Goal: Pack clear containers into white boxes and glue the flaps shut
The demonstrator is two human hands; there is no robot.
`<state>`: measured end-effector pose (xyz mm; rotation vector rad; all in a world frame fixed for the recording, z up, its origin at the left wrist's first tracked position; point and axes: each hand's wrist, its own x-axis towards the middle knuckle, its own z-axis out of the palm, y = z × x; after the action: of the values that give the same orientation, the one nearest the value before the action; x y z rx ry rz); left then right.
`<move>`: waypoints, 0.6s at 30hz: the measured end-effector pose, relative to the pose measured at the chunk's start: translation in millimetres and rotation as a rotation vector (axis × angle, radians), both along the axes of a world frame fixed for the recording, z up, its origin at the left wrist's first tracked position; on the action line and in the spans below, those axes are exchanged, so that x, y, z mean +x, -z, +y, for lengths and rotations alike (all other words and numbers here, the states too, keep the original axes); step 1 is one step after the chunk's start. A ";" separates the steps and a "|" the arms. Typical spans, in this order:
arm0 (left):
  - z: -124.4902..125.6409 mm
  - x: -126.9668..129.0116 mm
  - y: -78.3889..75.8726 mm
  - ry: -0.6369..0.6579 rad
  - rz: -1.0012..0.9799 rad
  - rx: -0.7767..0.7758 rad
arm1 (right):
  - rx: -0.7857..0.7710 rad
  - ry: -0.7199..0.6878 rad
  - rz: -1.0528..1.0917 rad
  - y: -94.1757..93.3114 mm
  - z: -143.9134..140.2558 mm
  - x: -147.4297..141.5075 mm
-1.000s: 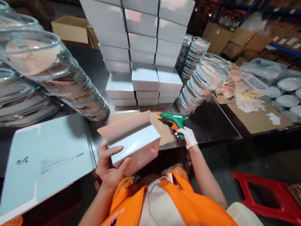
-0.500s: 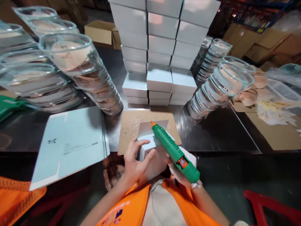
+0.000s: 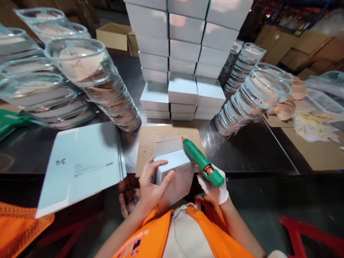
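My left hand [image 3: 153, 181] grips a white cardboard box [image 3: 178, 179] by its left side, thumb on the near face and fingers over the top. The box is tilted, with one flap [image 3: 170, 144] standing out at its far end above a brown cardboard sheet [image 3: 146, 152]. A white glove with bare fingertips partly covers my right hand [image 3: 215, 188], which is closed around a green hot glue gun [image 3: 200, 159]. Its orange nozzle touches or hovers just over the flap's right corner; I cannot tell which. A thin pale line runs along the flap's far edge.
White boxes [image 3: 182, 87] are stacked high behind the sheet. Stacked glass bowls [image 3: 118, 96] stand at left, more glass stacks [image 3: 239, 104] at right. Flat pale-blue cardboard blanks [image 3: 83, 161] overhang the table's front edge at left. Orange basket [image 3: 24, 225] lies lower left, red stool [image 3: 301, 233] lower right.
The glue gun's nozzle has moved right along the flap's edge, to its right corner. My right hand has shifted up with it, and a pale line now shows along that edge.
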<state>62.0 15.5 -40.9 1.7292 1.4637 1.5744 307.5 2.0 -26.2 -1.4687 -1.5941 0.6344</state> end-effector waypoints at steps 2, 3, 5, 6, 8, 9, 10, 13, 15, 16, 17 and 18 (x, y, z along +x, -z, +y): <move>0.2 -4.5 2.9 0.002 -0.056 -0.054 | -0.149 0.067 0.153 1.6 8.7 11.2; 0.5 -6.3 3.9 0.006 -0.088 -0.082 | -0.246 0.098 0.221 2.7 15.5 16.1; 1.4 -8.8 4.9 0.017 -0.146 -0.130 | -0.412 0.141 0.302 5.7 33.5 24.7; 1.9 -9.6 4.9 0.023 -0.169 -0.147 | -0.465 0.153 0.313 7.3 43.9 29.0; 2.5 -10.9 4.2 0.029 -0.200 -0.162 | -0.529 0.167 0.299 9.1 64.8 38.9; 2.6 -11.5 3.7 0.029 -0.210 -0.163 | -0.557 0.182 0.284 8.4 73.9 44.5; 2.7 -12.3 3.2 0.031 -0.219 -0.165 | -0.576 0.205 0.261 6.3 81.4 50.4; 3.1 -14.2 1.6 0.056 -0.242 -0.183 | -0.562 0.305 0.154 -8.9 91.4 61.5; 4.3 -13.8 0.2 0.084 -0.261 -0.189 | -0.475 0.348 0.117 -22.2 89.4 54.6; 5.3 -12.9 -0.4 0.099 -0.270 -0.188 | -0.424 0.312 0.145 -28.1 87.3 45.6; 6.4 -11.5 -0.9 0.116 -0.279 -0.186 | -0.388 0.226 0.206 -32.8 85.3 33.8; 7.6 -9.8 -1.2 0.140 -0.286 -0.186 | -0.375 0.102 0.291 -36.1 84.0 20.3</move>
<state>52.2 23.1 -39.7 1.4038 1.2759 1.4890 327.7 86.0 9.9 -1.6258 -1.2113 1.0781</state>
